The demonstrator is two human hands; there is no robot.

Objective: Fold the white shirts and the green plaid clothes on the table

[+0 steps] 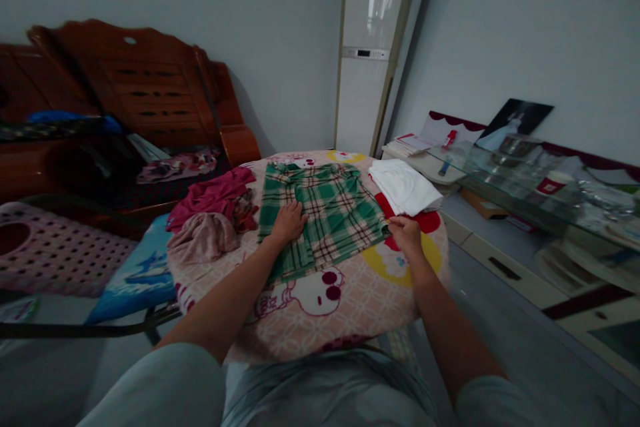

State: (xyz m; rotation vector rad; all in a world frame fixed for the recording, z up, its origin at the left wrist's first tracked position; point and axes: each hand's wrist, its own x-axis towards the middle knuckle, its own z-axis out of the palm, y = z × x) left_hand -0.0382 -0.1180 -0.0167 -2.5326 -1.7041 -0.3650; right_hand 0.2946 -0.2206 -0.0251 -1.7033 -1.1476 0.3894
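Note:
A pair of green plaid shorts (333, 213) lies spread on the cloth-covered table, its gathered waistband at the far side. My left hand (289, 223) rests flat on the left part of the shorts, fingers stretched out. At the right, my right hand (406, 235) pinches the lower outer corner of the hem between thumb and fingers. Just beyond that hand sits a folded white garment (405, 187). To the left are a crumpled magenta garment (213, 197) and a crumpled dusty-pink one (204, 237).
A patterned pink tablecloth (380, 310) covers the round table. Behind it at left stands a carved wooden sofa (155, 90); a blue cushion (143, 277) lies near the table's left side. A glass-topped cabinet (525, 180) holding various items runs along the right.

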